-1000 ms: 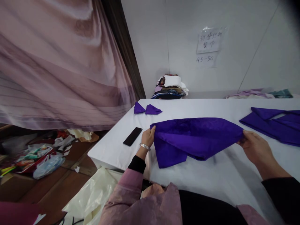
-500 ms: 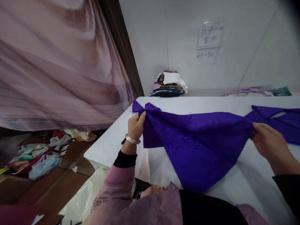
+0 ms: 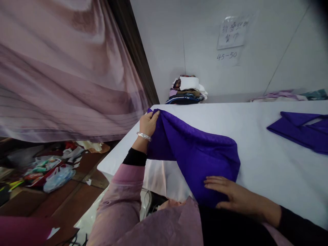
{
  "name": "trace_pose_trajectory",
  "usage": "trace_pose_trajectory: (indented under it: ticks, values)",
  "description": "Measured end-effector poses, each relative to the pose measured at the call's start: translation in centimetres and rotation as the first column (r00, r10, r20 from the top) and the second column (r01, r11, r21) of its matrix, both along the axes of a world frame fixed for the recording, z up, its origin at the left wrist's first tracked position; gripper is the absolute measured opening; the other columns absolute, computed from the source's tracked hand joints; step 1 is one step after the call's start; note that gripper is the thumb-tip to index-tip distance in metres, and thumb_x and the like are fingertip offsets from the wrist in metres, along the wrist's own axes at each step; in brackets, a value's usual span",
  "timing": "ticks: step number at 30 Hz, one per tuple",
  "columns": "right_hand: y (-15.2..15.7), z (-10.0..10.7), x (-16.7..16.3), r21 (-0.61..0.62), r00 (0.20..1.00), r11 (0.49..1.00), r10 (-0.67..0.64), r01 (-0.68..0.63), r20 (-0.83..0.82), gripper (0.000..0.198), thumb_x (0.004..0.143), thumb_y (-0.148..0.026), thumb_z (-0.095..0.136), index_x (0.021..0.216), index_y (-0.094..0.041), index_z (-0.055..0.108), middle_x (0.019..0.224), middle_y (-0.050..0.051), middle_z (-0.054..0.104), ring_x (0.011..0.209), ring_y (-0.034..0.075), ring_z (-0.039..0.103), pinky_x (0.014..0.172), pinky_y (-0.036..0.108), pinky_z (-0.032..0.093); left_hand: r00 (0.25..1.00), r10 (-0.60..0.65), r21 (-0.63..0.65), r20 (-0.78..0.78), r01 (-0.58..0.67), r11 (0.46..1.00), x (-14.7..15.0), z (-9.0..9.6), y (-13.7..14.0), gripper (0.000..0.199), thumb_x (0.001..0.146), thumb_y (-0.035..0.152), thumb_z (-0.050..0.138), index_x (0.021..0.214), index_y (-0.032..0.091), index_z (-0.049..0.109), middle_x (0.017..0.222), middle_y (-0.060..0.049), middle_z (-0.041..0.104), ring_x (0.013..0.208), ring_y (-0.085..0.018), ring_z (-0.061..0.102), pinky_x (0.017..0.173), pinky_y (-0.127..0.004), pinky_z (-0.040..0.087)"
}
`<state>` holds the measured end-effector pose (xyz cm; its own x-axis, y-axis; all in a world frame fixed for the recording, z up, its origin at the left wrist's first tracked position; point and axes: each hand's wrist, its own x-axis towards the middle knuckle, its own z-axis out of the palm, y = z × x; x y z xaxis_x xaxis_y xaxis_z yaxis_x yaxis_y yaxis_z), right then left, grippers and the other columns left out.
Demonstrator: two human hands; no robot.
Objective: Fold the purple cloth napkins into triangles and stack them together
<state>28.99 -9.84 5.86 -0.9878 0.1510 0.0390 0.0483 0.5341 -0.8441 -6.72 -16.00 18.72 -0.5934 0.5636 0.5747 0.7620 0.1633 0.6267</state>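
A purple cloth napkin [image 3: 202, 147] hangs from my left hand [image 3: 148, 123], which pinches its gathered upper corner near the table's left end. From there the cloth drapes to the right and down over the table's front edge. Flat against its lower right part lies my right hand [image 3: 228, 191], fingers stretched out and thumb apart, gripping nothing. Part of the cloth's lower edge is hidden by that hand and my clothing. Another purple cloth [image 3: 302, 131] lies folded on the right of the white table [image 3: 256, 123].
A stack of folded clothes [image 3: 188, 90] stands behind the table against the wall, with more fabric [image 3: 282, 95] at the back right. A pink curtain [image 3: 64, 68] hangs at left. Below it, plastic bags [image 3: 58, 177] lie on the floor. A handwritten sign [image 3: 232, 32] is on the wall.
My right hand has let go of the right corner and moved left and down onto the cloth. That corner has dropped and folded in. My left hand keeps its pinch, slightly higher.
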Motion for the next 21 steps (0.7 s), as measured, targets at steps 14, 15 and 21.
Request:
trace_pose_trajectory:
  ticks: [14, 15, 21]
  values:
    - [2.6, -1.7, 1.8, -0.23, 0.889, 0.869, -0.456, 0.437, -0.034, 0.028, 0.075, -0.051, 0.057, 0.091, -0.033, 0.071, 0.093, 0.004, 0.071, 0.089, 0.028, 0.063, 0.082, 0.046, 0.049, 0.994, 0.052, -0.166, -0.098, -0.068, 0.984, -4.3, -4.3, 0.7, 0.035, 0.088, 0.036, 0.04, 0.107, 0.02, 0.064, 0.105, -0.007, 0.068, 0.094, -0.019, 0.059, 0.081, -0.025, 0.039]
    - [3.8, -1.0, 2.4, -0.256, 0.813, 0.794, -0.58, 0.551, -0.05, 0.03, 0.071, -0.053, 0.061, 0.086, -0.03, 0.072, 0.088, 0.005, 0.071, 0.084, 0.028, 0.063, 0.078, 0.043, 0.05, 0.993, 0.038, -0.154, -0.114, -0.056, 0.986, -4.3, -4.2, 0.6, 0.034, 0.087, 0.036, 0.041, 0.105, 0.019, 0.065, 0.102, -0.007, 0.068, 0.093, -0.019, 0.059, 0.081, -0.025, 0.039]
    - [11.7, 2.5, 5.1, -0.381, 0.478, 0.481, -0.871, 0.79, -0.109, 0.029, 0.058, -0.049, 0.074, 0.071, -0.024, 0.067, 0.074, 0.006, 0.066, 0.068, 0.02, 0.057, 0.062, 0.033, 0.046, 0.984, 0.072, -0.181, -0.166, -0.102, 0.978, -4.5, -3.3, 1.4, 0.039, 0.085, 0.043, 0.043, 0.058, 0.018, 0.057, 0.059, 0.0, 0.054, 0.06, -0.013, 0.047, 0.059, -0.024, 0.033]
